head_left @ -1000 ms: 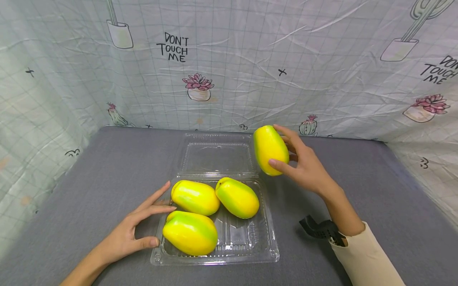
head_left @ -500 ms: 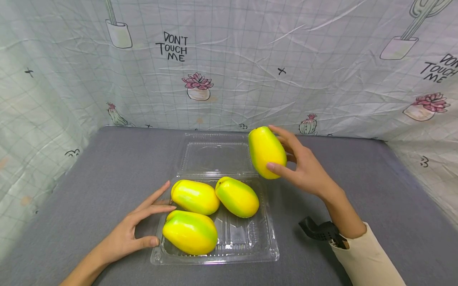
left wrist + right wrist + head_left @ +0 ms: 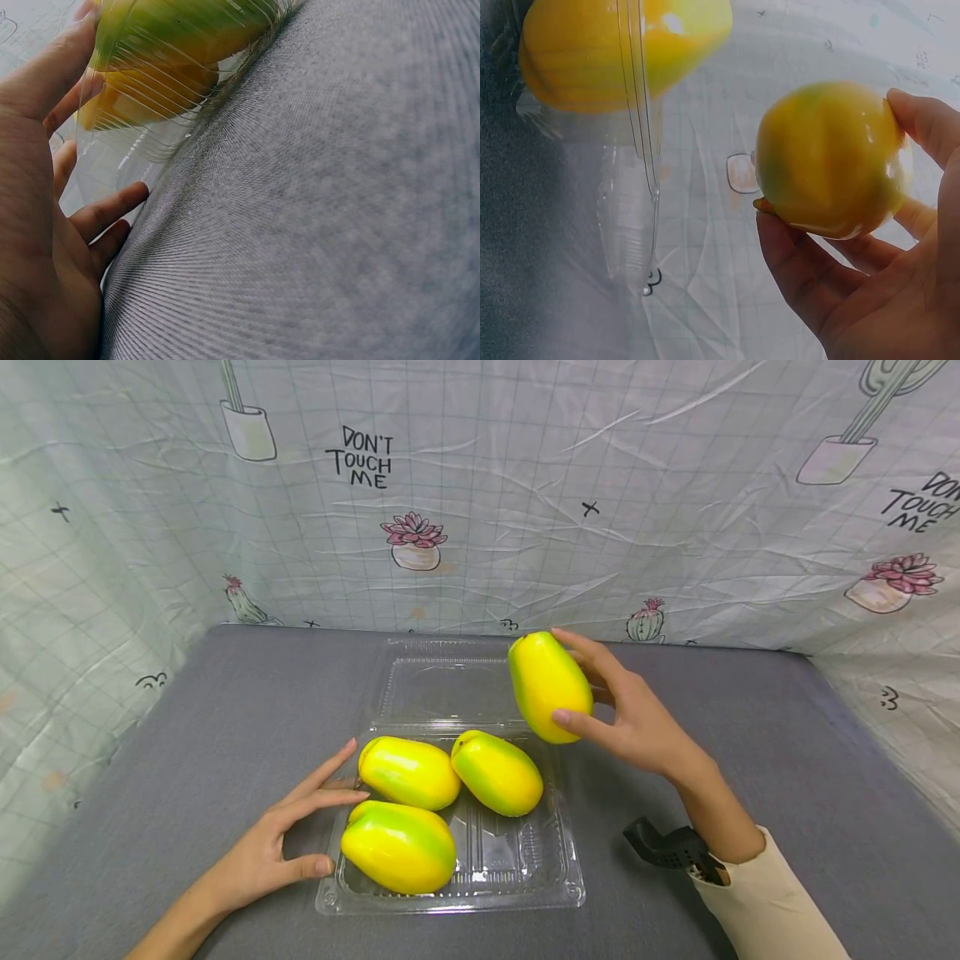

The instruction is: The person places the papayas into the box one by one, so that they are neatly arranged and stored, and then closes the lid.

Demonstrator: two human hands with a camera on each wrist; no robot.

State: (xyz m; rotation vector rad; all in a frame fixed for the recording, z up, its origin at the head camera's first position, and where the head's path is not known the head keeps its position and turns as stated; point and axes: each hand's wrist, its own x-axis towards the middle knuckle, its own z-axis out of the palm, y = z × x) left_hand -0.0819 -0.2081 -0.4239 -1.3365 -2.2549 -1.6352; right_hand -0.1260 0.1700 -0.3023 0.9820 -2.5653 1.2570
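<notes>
Grey woven fabric tabletop (image 3: 187, 735), closed in at 12, 9 and 3 o'clock by a wrinkled pale grid-print cloth backdrop (image 3: 487, 485) with cactus drawings and "DON'T TOUCH ME" lettering. Clear plastic clamshell container (image 3: 525, 877) sits mid-table, its lid (image 3: 450, 689) folded flat toward 12 o'clock. Held yellow-green oval mango (image 3: 549, 687) hangs in the air above the tray's 1 o'clock corner, long axis nearly upright, top tilted toward 11 o'clock. Right hand (image 3: 637, 718) grips it from the 3 o'clock side, thumb at the bottom front, fingers curled over the top and back. Three more yellow-green mangoes (image 3: 408, 772) lie in the tray. Left hand (image 3: 270, 852) rests flat on the table at the tray's 9 o'clock edge, fingers straight, tips touching the plastic rim, holding nothing.
</notes>
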